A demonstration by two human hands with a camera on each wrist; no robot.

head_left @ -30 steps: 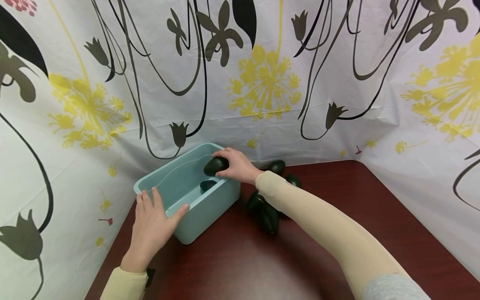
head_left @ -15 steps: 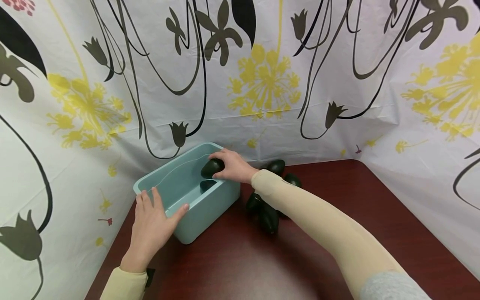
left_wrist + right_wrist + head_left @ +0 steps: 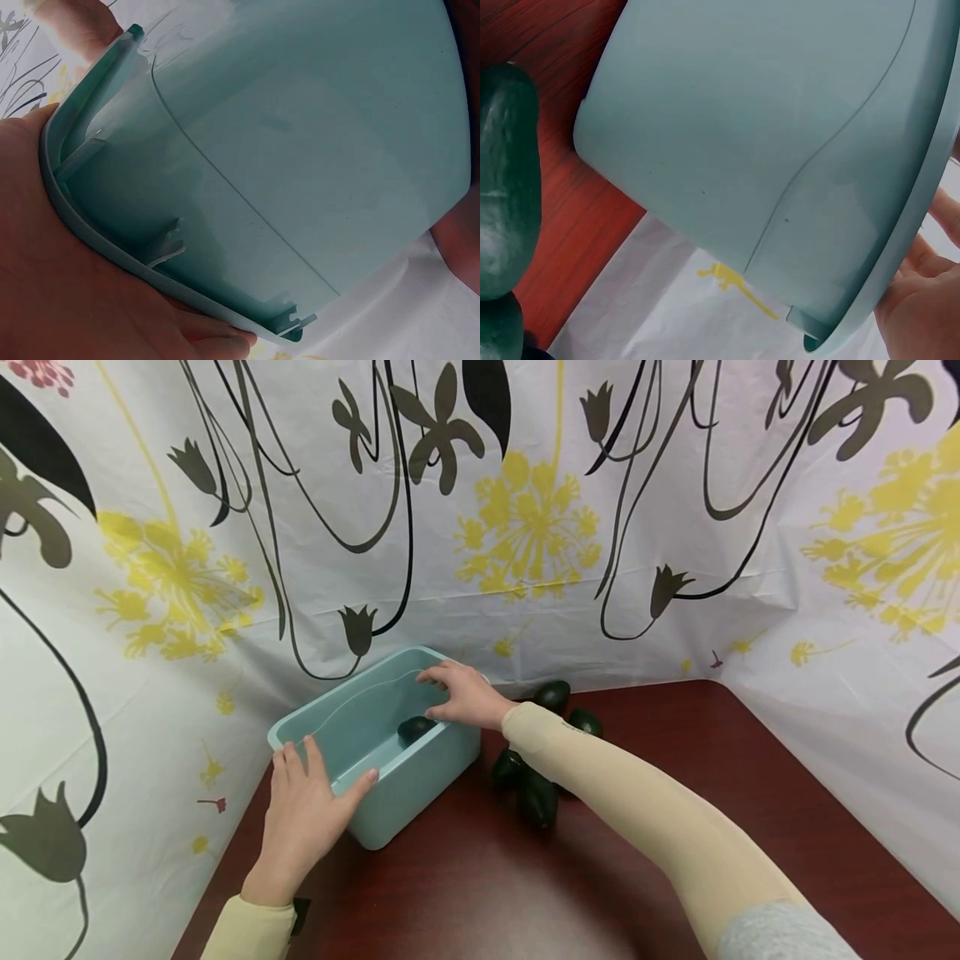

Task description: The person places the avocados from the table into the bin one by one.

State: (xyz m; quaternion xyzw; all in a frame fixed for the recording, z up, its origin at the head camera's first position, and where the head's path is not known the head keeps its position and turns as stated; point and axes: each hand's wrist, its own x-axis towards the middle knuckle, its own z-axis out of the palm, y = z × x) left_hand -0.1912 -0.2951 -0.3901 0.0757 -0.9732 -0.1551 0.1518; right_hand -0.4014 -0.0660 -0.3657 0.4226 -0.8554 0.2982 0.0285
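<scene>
- Straight to the pale blue-green bin [image 3: 420, 789], standing at a slant on the dark red-brown table [image 3: 487, 893], close to the patterned cloth [image 3: 517, 643] behind.
- Over to the right grip [image 3: 471, 695], crossing the far end of the bin's near long rim, with fingers and thumb bent loosely, parted, gripping nothing.
- Just below that, down inside the bin: one dark avocado [image 3: 414, 730], lying beside the near long wall and partly hidden by it.
- Down to the left grip [image 3: 303, 810], relaxed too, with straight fingers fanned across the rim at the bin's near end and thumb stretched wide toward the long side; touching the rim in the left wrist view, clasping nothing.
- Out to the right of the bin, on bare wood: a cluster of more dark green avocados [image 3: 537, 799], at least four, some lying against each other, partly covered by the cream right sleeve [image 3: 637, 818].
- Back along that arm to a grey cuff [image 3: 787, 931] up top, and across to a matching cream left sleeve [image 3: 247, 931], with a small black band [image 3: 301, 914] at the wrist.
</scene>
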